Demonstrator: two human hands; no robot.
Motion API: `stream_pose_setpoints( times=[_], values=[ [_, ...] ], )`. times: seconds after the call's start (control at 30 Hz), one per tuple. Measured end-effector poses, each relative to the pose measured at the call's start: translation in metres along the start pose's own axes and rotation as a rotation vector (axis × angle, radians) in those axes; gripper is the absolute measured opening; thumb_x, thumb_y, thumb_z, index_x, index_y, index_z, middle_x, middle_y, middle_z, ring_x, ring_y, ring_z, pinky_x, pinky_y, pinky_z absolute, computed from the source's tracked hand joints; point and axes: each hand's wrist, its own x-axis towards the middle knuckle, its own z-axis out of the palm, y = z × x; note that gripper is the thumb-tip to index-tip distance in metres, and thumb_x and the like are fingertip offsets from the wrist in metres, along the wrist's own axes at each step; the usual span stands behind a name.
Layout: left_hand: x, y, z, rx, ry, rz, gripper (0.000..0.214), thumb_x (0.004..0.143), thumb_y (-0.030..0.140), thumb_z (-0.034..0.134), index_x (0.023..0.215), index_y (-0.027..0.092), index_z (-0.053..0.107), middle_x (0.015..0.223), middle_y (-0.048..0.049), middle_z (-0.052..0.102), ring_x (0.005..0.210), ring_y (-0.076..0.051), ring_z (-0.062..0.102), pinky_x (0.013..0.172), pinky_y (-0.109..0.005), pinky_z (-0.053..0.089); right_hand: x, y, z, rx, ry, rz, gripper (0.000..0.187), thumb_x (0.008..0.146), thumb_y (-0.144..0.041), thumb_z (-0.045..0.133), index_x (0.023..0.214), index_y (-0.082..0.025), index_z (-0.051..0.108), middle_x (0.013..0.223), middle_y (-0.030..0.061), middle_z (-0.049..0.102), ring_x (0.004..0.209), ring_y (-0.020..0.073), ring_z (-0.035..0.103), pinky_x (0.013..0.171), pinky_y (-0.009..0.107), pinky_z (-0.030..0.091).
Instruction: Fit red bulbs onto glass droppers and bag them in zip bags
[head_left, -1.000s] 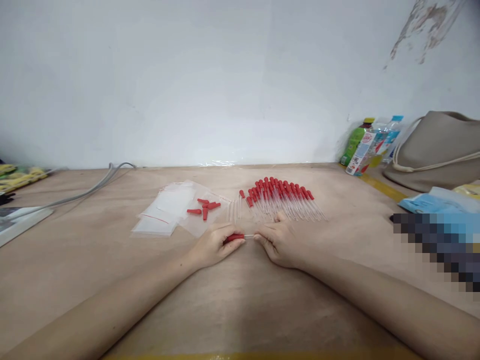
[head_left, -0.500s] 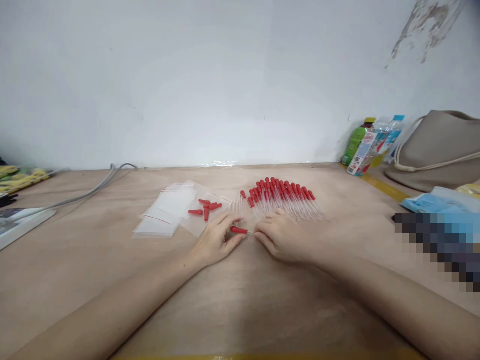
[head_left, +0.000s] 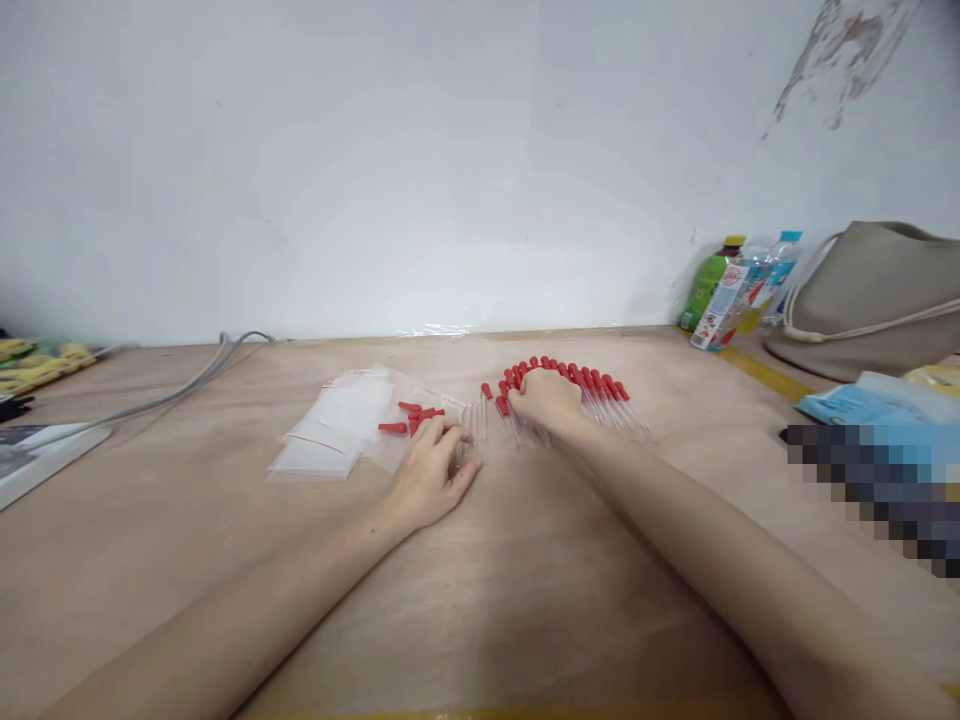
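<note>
My left hand [head_left: 435, 470] rests on the table with thumb and fingers apart, holding nothing. Just beyond its fingertips lie several bare clear glass tubes [head_left: 471, 415]. Beside its knuckles are loose red rubber bulbs [head_left: 392, 428], partly covered by the hand. My right hand [head_left: 551, 402] reaches over a fanned row of glass droppers [head_left: 611, 395] with red bulbs and hides the middle ones. Its fingers are curled closed among the bulbs; what they grip is hidden. Left of that hand, a separate dropper [head_left: 486, 391] lies apart.
Clear zip bags [head_left: 330, 425] are stacked left of the bulbs. A grey cable [head_left: 172, 385] runs to a white-edged object [head_left: 67, 460] at far left. Bottles [head_left: 716, 285], a grey drawstring bag [head_left: 877, 290] and a blue packet [head_left: 862, 410] stand or lie at right.
My right hand has moved away from my left, forward onto the dropper row. The red-bulbed dropper between my hands is gone from there. My left fingers have let go of its bulb.
</note>
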Motion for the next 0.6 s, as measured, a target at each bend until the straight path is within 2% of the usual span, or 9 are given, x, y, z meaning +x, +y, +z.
stream_pose_setpoints(
  times=[0.17, 0.33, 0.43, 0.53, 0.6],
  values=[
    [0.0, -0.001, 0.001, 0.072, 0.069, -0.013, 0.02, 0.077, 0.03, 0.056, 0.093, 0.018, 0.055, 0.098, -0.0065, 0.052, 0.098, -0.023, 0.045, 0.087, -0.039, 0.037, -0.005, -0.005, 0.005, -0.071, 0.031, -0.065, 0.034, 0.078, -0.045, 0.042, 0.083, -0.019, 0.064, 0.085, 0.0091, 0.065, 0.083, 0.0242, 0.06, 0.067, 0.034, 0.043],
    [0.005, -0.005, -0.001, 0.166, 0.15, -0.068, 0.016, 0.083, 0.028, 0.048, 0.092, 0.02, 0.057, 0.099, -0.0067, 0.054, 0.097, -0.023, 0.046, 0.084, -0.04, 0.035, -0.023, -0.026, 0.01, -0.07, 0.006, -0.207, 0.03, 0.08, -0.037, 0.04, 0.085, -0.019, 0.064, 0.086, 0.0094, 0.066, 0.082, 0.0233, 0.061, 0.066, 0.033, 0.043],
    [0.009, -0.015, -0.008, 0.254, 0.187, -0.147, 0.016, 0.083, 0.027, 0.046, 0.092, 0.02, 0.058, 0.097, -0.007, 0.054, 0.096, -0.024, 0.045, 0.082, -0.04, 0.035, -0.026, -0.04, 0.015, -0.077, -0.047, -0.208, 0.027, 0.078, -0.032, 0.044, 0.084, -0.016, 0.065, 0.086, 0.013, 0.066, 0.08, 0.0246, 0.062, 0.062, 0.033, 0.043],
    [0.011, -0.032, -0.016, 0.334, 0.252, -0.266, 0.016, 0.079, 0.032, 0.051, 0.087, 0.02, 0.059, 0.091, -0.0078, 0.053, 0.092, -0.027, 0.044, 0.078, -0.041, 0.036, -0.024, -0.046, 0.019, -0.07, -0.085, -0.177, 0.026, 0.076, -0.03, 0.046, 0.085, -0.015, 0.065, 0.087, 0.0149, 0.066, 0.081, 0.0247, 0.062, 0.062, 0.032, 0.043],
    [0.009, -0.042, -0.019, 0.36, 0.247, -0.313, 0.019, 0.075, 0.035, 0.055, 0.085, 0.019, 0.06, 0.088, -0.0081, 0.052, 0.09, -0.028, 0.044, 0.077, -0.041, 0.037, -0.021, -0.046, 0.02, -0.063, -0.095, -0.167, 0.027, 0.077, -0.03, 0.045, 0.086, -0.015, 0.065, 0.086, 0.0149, 0.066, 0.081, 0.0246, 0.062, 0.062, 0.032, 0.043]
  ],
)
